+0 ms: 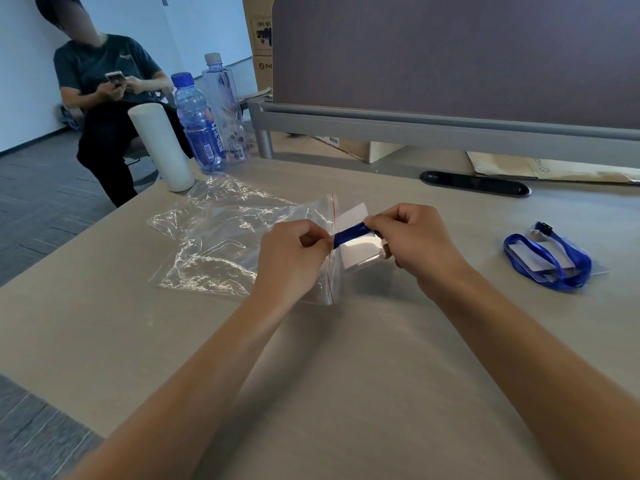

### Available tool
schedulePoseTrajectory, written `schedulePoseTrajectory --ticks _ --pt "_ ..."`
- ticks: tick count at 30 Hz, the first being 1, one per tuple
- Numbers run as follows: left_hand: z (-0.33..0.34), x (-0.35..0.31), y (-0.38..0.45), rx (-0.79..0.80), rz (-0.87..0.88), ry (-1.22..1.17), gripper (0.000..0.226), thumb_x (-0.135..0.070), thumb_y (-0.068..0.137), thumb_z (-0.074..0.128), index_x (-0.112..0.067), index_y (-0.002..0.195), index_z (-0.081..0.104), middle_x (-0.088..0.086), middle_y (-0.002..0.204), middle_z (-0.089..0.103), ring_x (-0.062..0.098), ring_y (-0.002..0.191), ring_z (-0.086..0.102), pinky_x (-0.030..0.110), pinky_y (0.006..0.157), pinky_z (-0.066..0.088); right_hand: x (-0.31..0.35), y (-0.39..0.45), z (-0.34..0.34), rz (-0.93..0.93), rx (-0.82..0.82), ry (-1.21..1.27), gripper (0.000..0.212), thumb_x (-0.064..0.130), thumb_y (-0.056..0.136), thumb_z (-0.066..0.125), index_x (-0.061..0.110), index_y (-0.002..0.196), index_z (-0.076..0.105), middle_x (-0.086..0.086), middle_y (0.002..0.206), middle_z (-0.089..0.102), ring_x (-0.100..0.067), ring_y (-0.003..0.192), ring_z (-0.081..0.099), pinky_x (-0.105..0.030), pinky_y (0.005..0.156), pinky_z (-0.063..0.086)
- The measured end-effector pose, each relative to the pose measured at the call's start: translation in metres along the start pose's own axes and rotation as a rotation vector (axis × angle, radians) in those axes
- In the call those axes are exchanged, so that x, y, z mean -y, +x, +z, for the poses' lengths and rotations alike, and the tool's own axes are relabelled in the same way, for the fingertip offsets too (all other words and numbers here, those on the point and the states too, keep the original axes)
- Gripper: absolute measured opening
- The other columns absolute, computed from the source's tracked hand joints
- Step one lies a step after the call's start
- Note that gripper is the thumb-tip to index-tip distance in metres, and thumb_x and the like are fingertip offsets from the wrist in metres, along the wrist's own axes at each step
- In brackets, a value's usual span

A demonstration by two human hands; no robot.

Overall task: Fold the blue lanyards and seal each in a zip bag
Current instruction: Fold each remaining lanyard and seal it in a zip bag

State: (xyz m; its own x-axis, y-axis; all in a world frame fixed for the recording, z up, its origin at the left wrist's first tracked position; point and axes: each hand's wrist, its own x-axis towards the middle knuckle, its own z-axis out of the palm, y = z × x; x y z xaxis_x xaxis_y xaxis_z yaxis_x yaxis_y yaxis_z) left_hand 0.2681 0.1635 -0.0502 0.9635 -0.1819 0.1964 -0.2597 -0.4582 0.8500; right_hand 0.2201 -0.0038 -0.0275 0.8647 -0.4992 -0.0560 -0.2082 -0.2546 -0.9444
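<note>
My right hand [412, 237] grips a folded blue lanyard [349, 233] with its white card holder [360, 256], held at the mouth of a clear zip bag [329, 271] with a red seal line. My left hand [294, 251] pinches the bag's open edge. The lanyard's left end sits at the opening; most of the holder is still outside. A second blue lanyard [550, 259] with a card holder lies loosely coiled on the table to the right.
Several empty clear zip bags [214, 244] lie spread at the left. A white cylinder [161, 147] and two water bottles [199, 123] stand at the table's far left corner. A grey partition [450, 57] backs the table [346, 375]. A seated person [104, 109] holds a phone.
</note>
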Motion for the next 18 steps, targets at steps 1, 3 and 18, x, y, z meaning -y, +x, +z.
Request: schedulePoseTrajectory --ticks 1,3,18 --pt "0.001 -0.001 -0.002 0.01 0.008 -0.007 0.012 -0.008 0.084 0.07 -0.017 0.081 0.077 0.0 0.065 0.072 0.019 0.065 0.067 0.022 0.059 0.046 -0.002 0.0 0.003 0.0 -0.011 0.001 0.017 0.03 0.091 0.072 0.013 0.088 0.074 -0.005 0.076 0.072 -0.012 0.056 0.06 -0.024 0.05 0.041" --pt "0.003 -0.002 -0.006 0.026 0.016 -0.025 0.014 -0.007 0.084 0.069 -0.018 0.079 0.076 0.0 0.065 0.072 0.017 0.062 0.066 0.025 0.059 0.046 -0.004 -0.003 0.008 0.018 0.006 0.016 0.017 0.026 0.09 0.072 0.009 0.09 0.073 -0.006 0.08 0.076 -0.012 0.053 0.067 -0.022 0.045 0.042" --pt "0.001 -0.002 -0.006 0.011 0.028 -0.015 0.013 -0.007 0.086 0.069 -0.016 0.079 0.075 -0.004 0.068 0.074 0.011 0.067 0.072 0.026 0.068 0.055 -0.003 -0.016 0.009 0.05 0.309 -0.26 0.032 0.035 0.101 0.059 0.014 0.091 0.08 -0.004 0.067 0.073 -0.003 0.037 0.048 -0.017 0.045 0.036"
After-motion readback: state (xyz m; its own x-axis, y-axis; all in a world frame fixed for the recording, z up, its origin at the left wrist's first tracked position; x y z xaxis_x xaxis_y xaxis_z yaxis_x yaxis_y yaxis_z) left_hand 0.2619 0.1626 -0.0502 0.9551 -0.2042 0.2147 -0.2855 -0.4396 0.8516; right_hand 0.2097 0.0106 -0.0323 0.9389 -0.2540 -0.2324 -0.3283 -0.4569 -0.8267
